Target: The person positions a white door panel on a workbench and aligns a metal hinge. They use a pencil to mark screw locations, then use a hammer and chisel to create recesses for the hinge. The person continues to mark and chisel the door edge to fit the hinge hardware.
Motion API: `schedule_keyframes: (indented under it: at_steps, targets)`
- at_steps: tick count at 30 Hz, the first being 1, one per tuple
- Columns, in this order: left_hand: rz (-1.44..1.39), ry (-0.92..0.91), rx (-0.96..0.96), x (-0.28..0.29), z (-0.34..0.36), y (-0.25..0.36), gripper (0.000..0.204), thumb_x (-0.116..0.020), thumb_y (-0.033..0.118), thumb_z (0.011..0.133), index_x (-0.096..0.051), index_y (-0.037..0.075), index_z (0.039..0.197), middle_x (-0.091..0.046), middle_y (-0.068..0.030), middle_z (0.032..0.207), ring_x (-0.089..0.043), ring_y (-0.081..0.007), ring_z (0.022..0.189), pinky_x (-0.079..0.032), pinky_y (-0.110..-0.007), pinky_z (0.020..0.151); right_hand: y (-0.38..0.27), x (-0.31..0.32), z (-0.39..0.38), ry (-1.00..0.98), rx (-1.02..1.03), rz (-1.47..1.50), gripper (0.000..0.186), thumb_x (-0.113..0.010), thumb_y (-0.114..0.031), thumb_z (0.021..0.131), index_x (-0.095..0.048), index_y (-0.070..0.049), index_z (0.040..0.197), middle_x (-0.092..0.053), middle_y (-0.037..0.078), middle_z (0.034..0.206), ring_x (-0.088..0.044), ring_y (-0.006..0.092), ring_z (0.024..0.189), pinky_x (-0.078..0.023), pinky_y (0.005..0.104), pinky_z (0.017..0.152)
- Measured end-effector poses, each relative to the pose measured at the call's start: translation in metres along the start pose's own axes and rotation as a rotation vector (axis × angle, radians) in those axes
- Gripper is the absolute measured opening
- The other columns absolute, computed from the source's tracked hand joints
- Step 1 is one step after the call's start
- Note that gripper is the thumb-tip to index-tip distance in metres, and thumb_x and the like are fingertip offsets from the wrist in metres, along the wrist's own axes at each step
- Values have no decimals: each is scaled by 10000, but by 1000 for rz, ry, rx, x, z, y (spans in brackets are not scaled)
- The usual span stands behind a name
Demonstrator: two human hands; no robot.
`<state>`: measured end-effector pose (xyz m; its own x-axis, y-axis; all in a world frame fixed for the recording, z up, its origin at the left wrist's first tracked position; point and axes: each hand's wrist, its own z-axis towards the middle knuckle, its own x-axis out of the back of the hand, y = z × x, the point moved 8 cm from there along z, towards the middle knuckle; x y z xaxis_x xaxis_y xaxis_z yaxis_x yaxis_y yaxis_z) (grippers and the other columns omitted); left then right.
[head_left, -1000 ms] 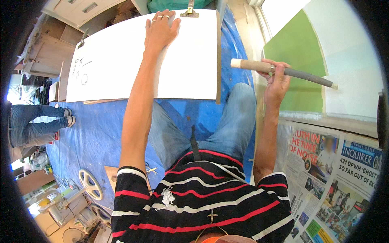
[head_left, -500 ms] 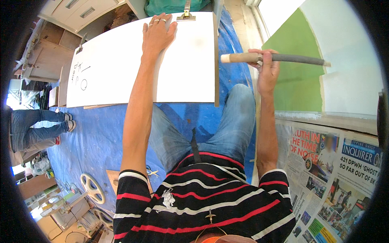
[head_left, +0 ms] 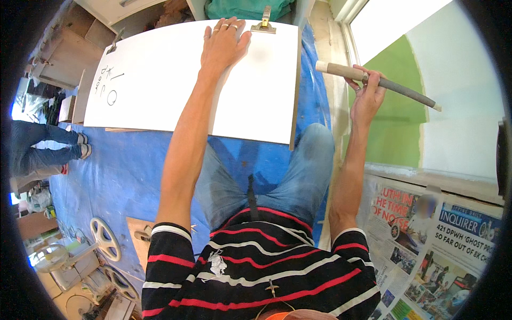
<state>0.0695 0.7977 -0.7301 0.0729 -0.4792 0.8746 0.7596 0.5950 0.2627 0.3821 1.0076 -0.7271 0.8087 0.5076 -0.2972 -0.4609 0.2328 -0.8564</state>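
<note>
A board [head_left: 294,125] carries white paper [head_left: 261,90] marked in black, under two clips [head_left: 264,29]. Another person's shoes [head_left: 85,149] stand on the blue-sheeted floor [head_left: 133,160].

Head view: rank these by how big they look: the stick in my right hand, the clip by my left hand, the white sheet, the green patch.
1. White sheet
2. Green patch
3. Stick
4. Clip
</note>
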Motion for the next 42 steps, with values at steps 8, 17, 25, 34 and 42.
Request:
schedule_keyframes:
  at_steps: [8,17,25,34,42]
  targets:
    - [76,26,6,2,-4,2,484,-499,423,1021,-589,194,1439,-513,-46,1551,-383,-267,1496,-242,-544,1244,30,-20,23,-19,-95,-43,235,-394,-265,1117,-429,-33,1113,-664,279,1116,-689,320,1025,-667,465,785]
    - [39,104,37,0,-8,2,461,-509,384,1019,-600,200,1433,-509,-36,1555,-380,-251,1498,-212,-536,1261,61,-43,76,-99,-106,-24,217,-440,-245,1093,-424,-29,1100,-665,273,1103,-688,332,982,-663,522,809]
    - [31,158,10,-5,-8,3,463,-491,396,1037,-610,155,1414,-532,-65,1526,-395,-269,1486,-220,-548,1250,76,-55,100,-114,-114,-22,202,-427,-221,1083,-407,-24,1123,-640,279,1147,-661,331,1033,-652,549,858]
    - [-2,136,22,-3,-8,3,453,-502,382,1028,-613,163,1409,-512,-65,1544,-380,-266,1494,-220,-541,1253,83,-51,109,-108,-115,-26,193,-422,-226,1090,-406,-36,1123,-634,287,1162,-661,352,1050,-654,549,863]
    - [19,-7,18,3,-4,7,469,-498,385,1028,-581,178,1440,-478,-53,1572,-345,-260,1513,-209,-536,1258,88,-43,104,-59,-128,-9,182,-408,-219,1101,-409,-38,1122,-654,267,1156,-684,333,1013,-671,523,802]
